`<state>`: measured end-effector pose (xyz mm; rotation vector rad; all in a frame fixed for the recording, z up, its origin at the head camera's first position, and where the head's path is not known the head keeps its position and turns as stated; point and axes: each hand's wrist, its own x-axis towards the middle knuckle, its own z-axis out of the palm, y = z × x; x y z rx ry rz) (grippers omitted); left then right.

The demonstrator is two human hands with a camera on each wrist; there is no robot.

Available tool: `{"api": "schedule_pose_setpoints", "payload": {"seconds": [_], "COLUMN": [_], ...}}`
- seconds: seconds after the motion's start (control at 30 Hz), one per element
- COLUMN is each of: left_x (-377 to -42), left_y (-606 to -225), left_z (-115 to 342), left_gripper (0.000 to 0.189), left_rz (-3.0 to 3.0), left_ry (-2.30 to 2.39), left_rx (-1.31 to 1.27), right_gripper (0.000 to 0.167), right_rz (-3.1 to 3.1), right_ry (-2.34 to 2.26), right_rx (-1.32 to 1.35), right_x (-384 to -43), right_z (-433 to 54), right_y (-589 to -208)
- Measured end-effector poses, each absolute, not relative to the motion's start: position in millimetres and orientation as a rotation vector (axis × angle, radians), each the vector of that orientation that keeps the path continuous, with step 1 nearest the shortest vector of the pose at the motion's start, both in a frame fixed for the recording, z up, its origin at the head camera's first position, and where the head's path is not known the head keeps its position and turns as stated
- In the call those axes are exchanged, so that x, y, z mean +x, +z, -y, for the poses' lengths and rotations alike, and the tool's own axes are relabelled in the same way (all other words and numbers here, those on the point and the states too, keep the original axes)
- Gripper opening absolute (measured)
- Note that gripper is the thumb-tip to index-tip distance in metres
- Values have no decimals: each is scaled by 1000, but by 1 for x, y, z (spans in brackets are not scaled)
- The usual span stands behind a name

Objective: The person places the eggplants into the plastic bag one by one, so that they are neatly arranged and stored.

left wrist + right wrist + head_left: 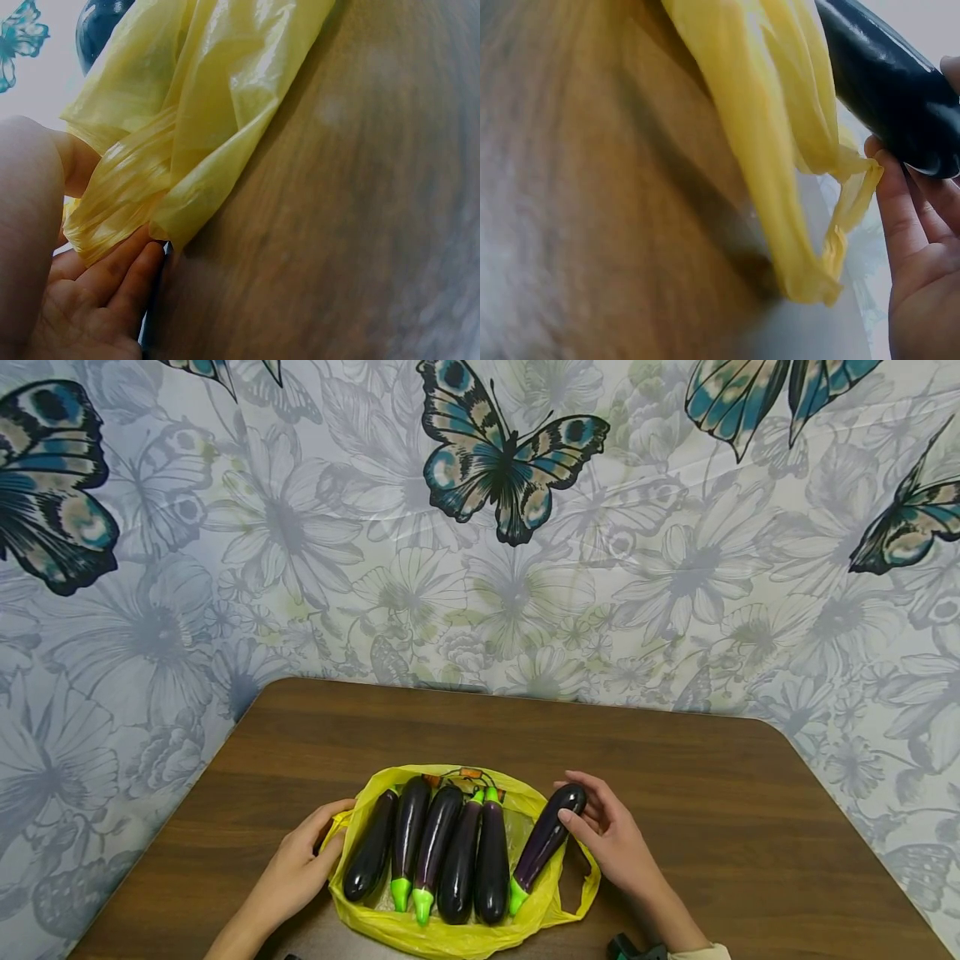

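Note:
A yellow plastic bag [420,935] lies opened out on the table, with several glossy dark eggplants [453,868] side by side in it. Some have their bright green stem ends toward me, others away. At the bag's left edge, my left hand [296,864] grips the bunched plastic, with the gathered folds [124,195] between thumb and fingers. On the right, my right hand [611,839] holds another eggplant [543,843] by its rounded dark end. This one slants over the bag's right side, green tip low inside the rim. A bag handle loop [810,277] hangs beside the right fingers.
The brown wooden table [525,727] extends behind and to both sides of the bag. Behind it hangs a floral cloth [517,602] with printed butterflies. Small orange pieces with dark lines [471,772] show at the bag's back rim. A dark object [633,948] sits near the right wrist.

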<state>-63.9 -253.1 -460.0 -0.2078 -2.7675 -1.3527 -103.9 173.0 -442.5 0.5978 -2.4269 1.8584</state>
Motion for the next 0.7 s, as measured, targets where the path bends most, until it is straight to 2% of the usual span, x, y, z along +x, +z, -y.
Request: {"api": "schedule_pose_setpoints", "payload": {"seconds": [0.17, 0.7], "left_x": [-64, -64], "left_y": [-460, -460], "left_z": [253, 254], "left_gripper": [36, 37], "left_rz": [2769, 2775], "left_ry": [-1356, -1360], "left_rx": [-205, -207], "right_gripper": [55, 79], "right_rz": [2447, 2650], "right_ry": [1852, 1374], "right_rx": [617, 728], "right_x": [-102, -93], "right_z": [-169, -152], "right_y": [-442, -438]}}
